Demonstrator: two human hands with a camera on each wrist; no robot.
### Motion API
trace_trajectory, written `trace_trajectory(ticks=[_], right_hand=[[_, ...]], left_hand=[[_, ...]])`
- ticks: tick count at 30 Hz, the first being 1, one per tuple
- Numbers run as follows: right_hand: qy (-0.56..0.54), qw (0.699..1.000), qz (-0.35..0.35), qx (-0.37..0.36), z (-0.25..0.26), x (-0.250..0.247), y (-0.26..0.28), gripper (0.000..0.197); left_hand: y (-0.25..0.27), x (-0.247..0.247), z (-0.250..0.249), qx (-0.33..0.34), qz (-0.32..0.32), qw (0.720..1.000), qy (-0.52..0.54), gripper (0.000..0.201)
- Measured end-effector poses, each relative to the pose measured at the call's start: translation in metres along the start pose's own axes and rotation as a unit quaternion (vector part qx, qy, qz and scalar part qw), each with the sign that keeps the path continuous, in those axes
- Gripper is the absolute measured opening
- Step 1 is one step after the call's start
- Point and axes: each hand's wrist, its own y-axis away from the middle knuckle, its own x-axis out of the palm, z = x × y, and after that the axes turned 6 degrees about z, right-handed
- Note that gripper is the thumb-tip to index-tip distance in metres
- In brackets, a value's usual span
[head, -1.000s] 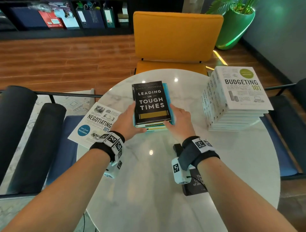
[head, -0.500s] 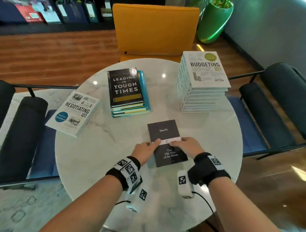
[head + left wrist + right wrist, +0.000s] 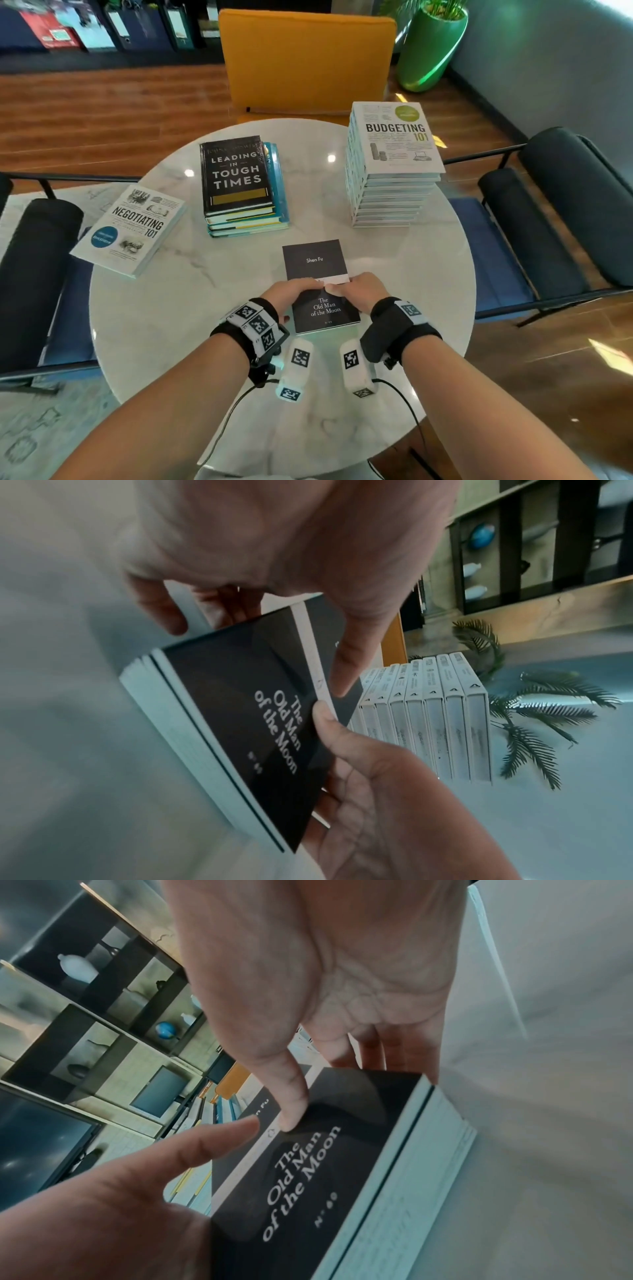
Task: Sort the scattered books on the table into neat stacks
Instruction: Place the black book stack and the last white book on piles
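Note:
A small black book, "The Old Man of the Moon" [image 3: 313,260], is near the front of the round marble table [image 3: 205,325]. My left hand [image 3: 291,291] grips its left edge and my right hand [image 3: 356,291] its right edge. In the left wrist view my left thumb [image 3: 346,674] presses the cover of the book [image 3: 240,723] and the fingers reach beneath it. In the right wrist view my right thumb [image 3: 291,1110] lies on the cover of the book [image 3: 342,1164], with the fingers behind it. At the back stand a stack topped by "Leading in Tough Times" [image 3: 236,178] and a tall "Budgeting 101" stack [image 3: 394,137].
"Negotiating 101" [image 3: 133,229] lies alone at the table's left edge, partly overhanging it. A yellow chair [image 3: 305,58] stands behind the table, and dark padded chairs [image 3: 548,212] flank it. A green planter [image 3: 431,44] sits at the back right.
My hands left the "Leading in Tough Times" stack and drew back to the black book. They first lay on it; now both grip its side edges, thumbs on the cover.

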Motion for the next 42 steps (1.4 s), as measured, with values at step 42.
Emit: trace_trajectory(ticks=[42], right_hand=[[-0.017, 0.992, -0.076, -0.096, 0.262, 0.062, -0.090, 0.088]], left_hand=[[-0.010, -0.193, -0.172, 0.164, -0.101, 0.981, 0.033, 0.025]])
